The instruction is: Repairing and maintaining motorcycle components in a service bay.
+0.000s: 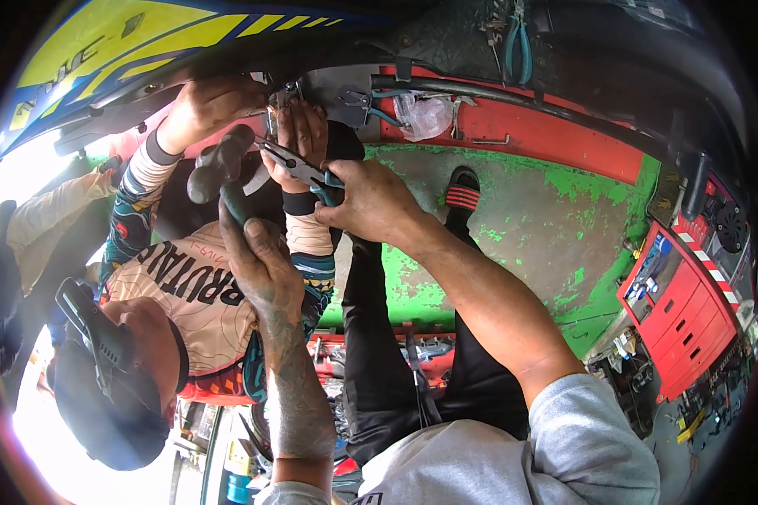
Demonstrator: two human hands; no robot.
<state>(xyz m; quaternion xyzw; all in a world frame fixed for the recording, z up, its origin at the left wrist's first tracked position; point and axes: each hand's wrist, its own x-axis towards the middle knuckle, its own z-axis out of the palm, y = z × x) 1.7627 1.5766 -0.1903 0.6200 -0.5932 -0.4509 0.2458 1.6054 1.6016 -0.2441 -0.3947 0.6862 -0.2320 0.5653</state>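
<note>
My left hand (265, 257) is wrapped round the handle of a mallet (219, 164), whose dark grey, rounded head points up and away from me. In my right hand (370, 198) are pliers (299, 164) with teal grips. Their jaws reach left, close to a co-worker's right hand (299, 135), which rests by a small metal part (288, 88) under the vehicle's bodywork. What the jaws hold, if anything, is too small to make out. The co-worker's other hand (215, 105) reaches to the same spot from the left.
Yellow and blue bodywork (143, 42) and a black bar (514, 97) span the top. On the red platform (556, 147) lie another pair of pliers (375, 105) and a clear plastic bag (425, 114). A red tool cabinet (691, 324) stands at right; the co-worker's capped head (109, 387) is at left.
</note>
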